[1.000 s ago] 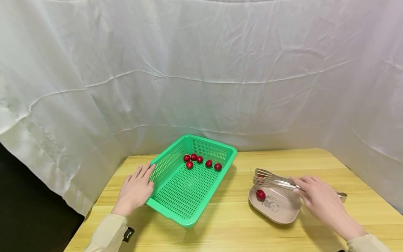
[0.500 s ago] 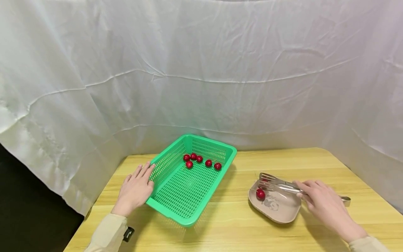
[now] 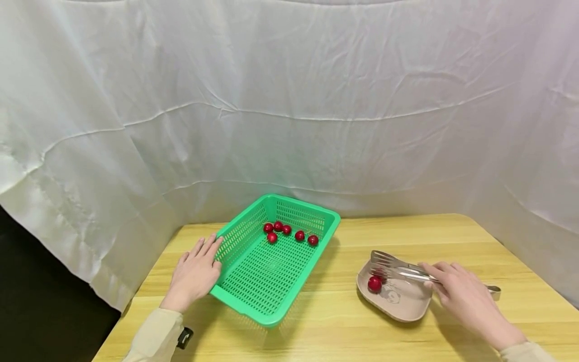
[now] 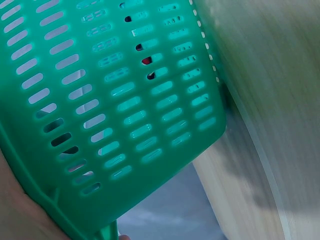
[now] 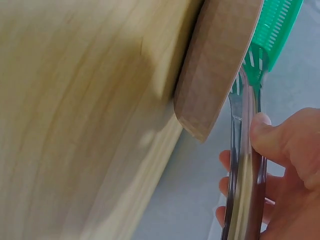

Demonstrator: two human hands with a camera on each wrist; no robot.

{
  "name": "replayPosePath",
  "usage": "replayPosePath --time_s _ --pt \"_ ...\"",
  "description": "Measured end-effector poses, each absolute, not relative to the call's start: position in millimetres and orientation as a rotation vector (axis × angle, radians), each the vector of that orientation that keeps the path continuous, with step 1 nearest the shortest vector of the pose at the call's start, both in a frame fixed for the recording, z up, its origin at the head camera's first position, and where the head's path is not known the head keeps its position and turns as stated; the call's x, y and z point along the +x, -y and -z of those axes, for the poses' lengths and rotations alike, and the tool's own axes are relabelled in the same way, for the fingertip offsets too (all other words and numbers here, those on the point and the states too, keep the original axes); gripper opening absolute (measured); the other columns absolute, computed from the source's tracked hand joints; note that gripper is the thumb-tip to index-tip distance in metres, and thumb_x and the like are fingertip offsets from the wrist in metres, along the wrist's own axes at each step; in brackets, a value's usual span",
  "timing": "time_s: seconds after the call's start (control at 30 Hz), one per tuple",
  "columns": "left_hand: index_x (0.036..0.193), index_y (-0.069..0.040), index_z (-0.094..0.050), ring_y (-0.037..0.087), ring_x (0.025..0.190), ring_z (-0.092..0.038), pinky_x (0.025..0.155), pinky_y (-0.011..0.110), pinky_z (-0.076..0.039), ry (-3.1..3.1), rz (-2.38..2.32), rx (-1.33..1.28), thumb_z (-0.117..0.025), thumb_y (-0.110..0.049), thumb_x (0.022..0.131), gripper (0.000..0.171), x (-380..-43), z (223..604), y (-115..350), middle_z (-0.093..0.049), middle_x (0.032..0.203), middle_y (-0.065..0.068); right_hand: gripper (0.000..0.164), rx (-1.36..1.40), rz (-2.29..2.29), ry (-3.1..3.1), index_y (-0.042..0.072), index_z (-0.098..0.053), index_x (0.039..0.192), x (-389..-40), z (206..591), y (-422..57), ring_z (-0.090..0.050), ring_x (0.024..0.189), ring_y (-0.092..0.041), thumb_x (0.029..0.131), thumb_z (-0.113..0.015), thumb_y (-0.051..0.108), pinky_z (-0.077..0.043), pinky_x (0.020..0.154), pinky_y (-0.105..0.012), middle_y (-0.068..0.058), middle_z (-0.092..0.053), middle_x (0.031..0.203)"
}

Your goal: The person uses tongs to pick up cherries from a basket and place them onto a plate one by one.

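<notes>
My left hand (image 3: 196,274) rests on the left rim of a green slotted basket (image 3: 253,312), its fingers laid straight over the edge. Several red cherries (image 3: 272,237) lie toward the basket's far end. On the right, my right hand (image 3: 466,299) grips metal tongs (image 3: 409,271) by their arms, thumb on one side and fingers on the other in the right wrist view. Their slotted ends dip into a beige dish (image 3: 409,309) with a panda print. One cherry (image 3: 374,284) sits in that dish. Dark red shows beside it behind the slots; whether the tongs hold it, I cannot tell.
Both containers stand on a wooden table (image 3: 325,322). Pale grey fabric (image 3: 316,151) hangs close behind the table and along both sides. The basket's outer wall (image 4: 110,115) fills much of the left wrist view.
The tongs have come down from above the dish's far rim into it, taking the red cherry at their ends along. The near cherry has shifted slightly. My left hand and the basket stay put.
</notes>
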State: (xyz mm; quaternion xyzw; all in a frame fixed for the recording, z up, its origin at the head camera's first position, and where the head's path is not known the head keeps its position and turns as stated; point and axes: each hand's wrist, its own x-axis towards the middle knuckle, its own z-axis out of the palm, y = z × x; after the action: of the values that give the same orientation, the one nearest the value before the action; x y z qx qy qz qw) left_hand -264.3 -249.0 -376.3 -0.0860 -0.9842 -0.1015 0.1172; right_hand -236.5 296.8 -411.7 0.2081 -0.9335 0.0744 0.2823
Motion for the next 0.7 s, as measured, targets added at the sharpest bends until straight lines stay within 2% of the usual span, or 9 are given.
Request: replayPosePath --time_s 0.13,0.3,0.5,0.7 --pt "0.148 -0.012 -0.028 0.036 0.139 -0.014 0.104 0.064 -0.016 2.879 0.293 -0.253 -0.036 -0.021 0.096 0.053 -264.4 375.9 249.0 -0.019 0.154 0.009 0.046 0.541 -0.212 2.529 0.005 -0.064 0.118 -238.7 409.8 -295.7 -0.056 0.083 -0.026 0.075 -0.075 0.017 -0.046 0.066 -0.046 -0.006 -0.065 0.097" --pt "0.148 -0.012 -0.028 0.036 0.139 -0.014 0.104 0.064 -0.016 2.88 0.283 -0.251 -0.036 -0.021 0.096 0.054 -264.3 375.7 249.0 -0.018 0.154 0.009 0.047 0.54 -0.243 2.531 0.005 -0.062 0.121 -239.5 406.4 -291.4 -0.057 0.087 -0.029 0.078 -0.073 0.02 -0.046 0.071 -0.049 -0.01 -0.064 0.101" --pt "0.148 -0.012 -0.028 0.036 0.139 -0.013 0.104 0.064 -0.015 2.885 0.289 -0.25 -0.036 -0.021 0.095 0.054 -264.0 376.4 249.0 -0.018 0.154 0.009 0.049 0.559 -0.332 2.526 0.008 -0.057 0.128 -240.3 399.3 -282.6 -0.056 0.093 -0.031 0.082 -0.07 0.02 -0.045 0.075 -0.05 -0.013 -0.063 0.108" --pt "0.148 -0.012 -0.028 0.036 0.139 -0.013 0.103 0.065 -0.016 2.88 0.29 -0.247 -0.037 -0.021 0.095 0.054 -264.0 376.6 248.4 -0.018 0.154 0.009 0.051 0.57 -0.383 2.509 0.01 -0.054 0.133 -246.7 390.0 -272.0 -0.055 0.095 -0.031 0.085 -0.068 0.022 -0.045 0.073 -0.049 -0.013 -0.062 0.109"
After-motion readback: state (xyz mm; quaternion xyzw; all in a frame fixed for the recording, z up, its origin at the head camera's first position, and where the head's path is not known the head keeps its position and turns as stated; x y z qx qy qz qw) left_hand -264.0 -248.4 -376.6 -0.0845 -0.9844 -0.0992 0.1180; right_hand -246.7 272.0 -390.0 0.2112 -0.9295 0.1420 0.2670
